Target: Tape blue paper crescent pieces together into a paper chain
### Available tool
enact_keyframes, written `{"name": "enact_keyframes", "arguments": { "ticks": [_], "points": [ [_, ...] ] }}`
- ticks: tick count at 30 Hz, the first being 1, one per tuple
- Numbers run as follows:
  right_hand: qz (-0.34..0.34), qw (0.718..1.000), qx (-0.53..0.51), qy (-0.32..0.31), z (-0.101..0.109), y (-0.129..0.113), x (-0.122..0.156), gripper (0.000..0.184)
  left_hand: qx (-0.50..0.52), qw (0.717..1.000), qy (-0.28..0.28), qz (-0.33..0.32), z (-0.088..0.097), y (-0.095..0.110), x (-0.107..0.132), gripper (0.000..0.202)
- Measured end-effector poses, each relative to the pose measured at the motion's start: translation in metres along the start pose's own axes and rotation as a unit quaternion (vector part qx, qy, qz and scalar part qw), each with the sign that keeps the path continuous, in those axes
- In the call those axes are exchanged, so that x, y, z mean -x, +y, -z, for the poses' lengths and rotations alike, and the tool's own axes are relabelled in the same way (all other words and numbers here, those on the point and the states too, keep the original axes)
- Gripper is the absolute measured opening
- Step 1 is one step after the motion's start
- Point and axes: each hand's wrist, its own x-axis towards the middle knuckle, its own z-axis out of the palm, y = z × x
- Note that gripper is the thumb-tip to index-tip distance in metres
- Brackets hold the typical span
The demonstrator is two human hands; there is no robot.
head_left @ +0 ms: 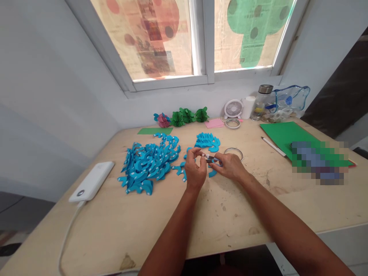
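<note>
Over the middle of the table, my right hand (230, 167) is closed round the blue handles of small scissors (212, 158). The blades point left, toward my left hand (196, 171). Finger and thumb of that left hand pinch a small white strip (205, 155) close to the blade tips; whether the blades touch it is too small to tell. Curved blue paper pieces (181, 168) with white patches lie beside and partly behind my left hand. Another blue curved piece (212, 173) lies under the scissors.
A large heap of blue pieces (149, 161) lies left, a smaller row (207, 141) behind my hands. A tape roll (233, 154), power bank (93, 181), pencil (273, 146), green sheets (290, 134), fan (233, 109) and bottle (259, 105) are around. Green paper shapes (188, 116) line the wall.
</note>
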Motion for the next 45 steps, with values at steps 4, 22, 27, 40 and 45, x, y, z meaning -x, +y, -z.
{"name": "enact_keyframes", "arguments": {
  "ticks": [4, 22, 27, 40, 45],
  "points": [
    [0.000, 1.000, -0.003, 0.000, 0.0002, -0.0001, 0.0002, 0.033, -0.022, 1.000, -0.001, -0.009, 0.0001, -0.0011, -0.0004, 0.027],
    [0.011, 1.000, -0.003, 0.004, 0.0005, -0.0006, 0.0012, 0.032, 0.005, 0.999, -0.041, 0.014, 0.0028, -0.0071, -0.0054, 0.034],
    [0.008, 1.000, -0.003, -0.002, 0.0011, -0.0012, 0.0011, 0.032, -0.008, 0.999, -0.030, 0.016, 0.0041, -0.0089, -0.0065, 0.029],
    [-0.002, 1.000, 0.000, -0.008, 0.0038, -0.0018, 0.0007, 0.033, -0.037, 0.998, -0.045, -0.017, 0.0068, -0.0054, -0.0060, 0.031],
    [-0.005, 1.000, 0.000, -0.011, 0.0061, -0.0043, 0.0011, 0.031, -0.088, 0.993, -0.050, -0.060, 0.0063, -0.0058, -0.0041, 0.033]
  ]
}}
